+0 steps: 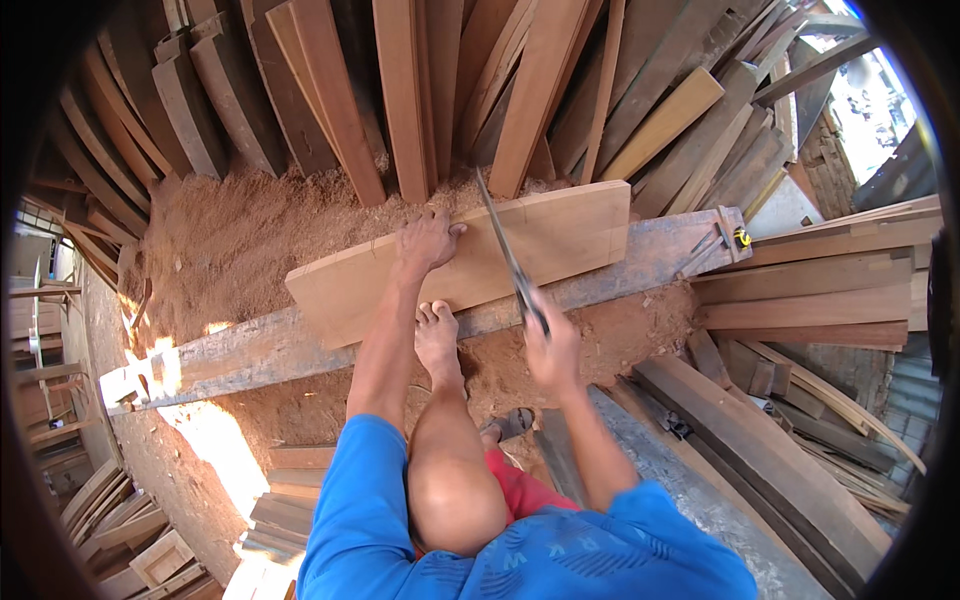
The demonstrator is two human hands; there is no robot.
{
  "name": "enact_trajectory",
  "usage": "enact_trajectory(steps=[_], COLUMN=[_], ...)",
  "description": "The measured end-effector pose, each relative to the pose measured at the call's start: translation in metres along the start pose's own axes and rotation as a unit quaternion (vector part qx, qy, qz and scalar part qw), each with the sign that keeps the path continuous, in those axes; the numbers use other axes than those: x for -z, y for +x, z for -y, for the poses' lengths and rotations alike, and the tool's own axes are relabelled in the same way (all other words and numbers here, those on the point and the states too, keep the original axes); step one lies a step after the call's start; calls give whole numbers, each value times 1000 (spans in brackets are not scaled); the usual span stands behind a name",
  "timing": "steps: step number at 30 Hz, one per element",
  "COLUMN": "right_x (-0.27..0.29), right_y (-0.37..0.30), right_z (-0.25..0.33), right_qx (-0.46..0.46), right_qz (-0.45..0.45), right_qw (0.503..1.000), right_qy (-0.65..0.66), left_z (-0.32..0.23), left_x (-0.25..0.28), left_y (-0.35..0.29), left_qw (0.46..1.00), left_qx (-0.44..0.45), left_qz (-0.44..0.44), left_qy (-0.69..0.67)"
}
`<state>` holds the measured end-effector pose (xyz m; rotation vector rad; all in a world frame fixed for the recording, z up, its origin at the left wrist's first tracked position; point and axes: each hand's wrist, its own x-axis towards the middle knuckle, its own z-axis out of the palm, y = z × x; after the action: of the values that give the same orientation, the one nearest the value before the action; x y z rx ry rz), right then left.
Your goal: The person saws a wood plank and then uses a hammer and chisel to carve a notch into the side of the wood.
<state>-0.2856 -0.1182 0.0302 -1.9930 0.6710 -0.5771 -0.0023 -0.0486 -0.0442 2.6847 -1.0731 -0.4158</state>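
A wide light-brown wooden board (570, 232) lies tilted across a long worn plank bench (250, 355). My left hand (428, 243) is closed over the board's far edge, left of its middle, with the thumb pointing right. In my right hand (550, 338) is the dark handle of a handsaw (505, 240), slightly blurred. Its narrow blade runs up and left across the board and past the far edge, right of my left hand. Whether the teeth sit in a cut is too fine to see. My bare foot (437, 335) presses at the board's near edge.
Reddish sawdust (220, 240) is heaped behind the bench. Upright planks (400, 100) lean in a row along the far side. Stacked boards (810, 285) are at the right, with long beams (770, 460) nearer me. A yellow tape measure (742, 238) sits on the bench's right end.
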Motion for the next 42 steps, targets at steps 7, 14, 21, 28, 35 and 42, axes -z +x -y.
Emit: enact_trajectory(steps=[7,14,21,28,35,42], right_x=[-19,-3,-31,4,-19,-13], right_y=[69,-15,89,-17,76,16], right_z=[-17,-16,-24,-2,-11,-11], right_qx=[-36,28,2,12,-25,72], right_qz=[-20,-7,-53,1,-16,-34], right_qw=[999,999,997,1000,998,996], right_qy=[-27,19,-49,7,-62,-45], left_z=[-26,14,-25,6,-20,-2], left_x=[-6,-14,-9,-4,-12,-7], left_y=[-1,10,2,6,1,7], left_qw=[999,1000,999,1000,997,1000], left_qx=[-32,0,-33,9,-32,-2], left_qz=[-36,-14,-11,-26,-66,2], left_qy=[21,9,33,-4,20,5])
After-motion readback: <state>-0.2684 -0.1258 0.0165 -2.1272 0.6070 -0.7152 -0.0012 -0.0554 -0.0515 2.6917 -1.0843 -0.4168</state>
